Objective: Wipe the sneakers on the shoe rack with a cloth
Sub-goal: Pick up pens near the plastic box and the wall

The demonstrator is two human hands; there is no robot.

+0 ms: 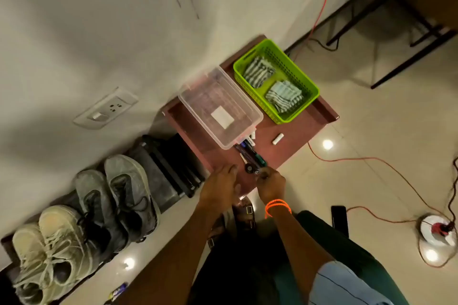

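The left hand is laid flat, fingers straight, on the maroon table. A small dark object, too blurred to name, is pinched by the right hand beside scattered pens.

Sneakers on the rack lower left; box and basket on the table at centre.

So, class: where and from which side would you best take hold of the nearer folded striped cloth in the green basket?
Pinch the nearer striped cloth by its raised top folds, coming straight down from above. The green basket walls block the sides, while its open top leaves the bundle exposed; the other cloth lies apart from it.
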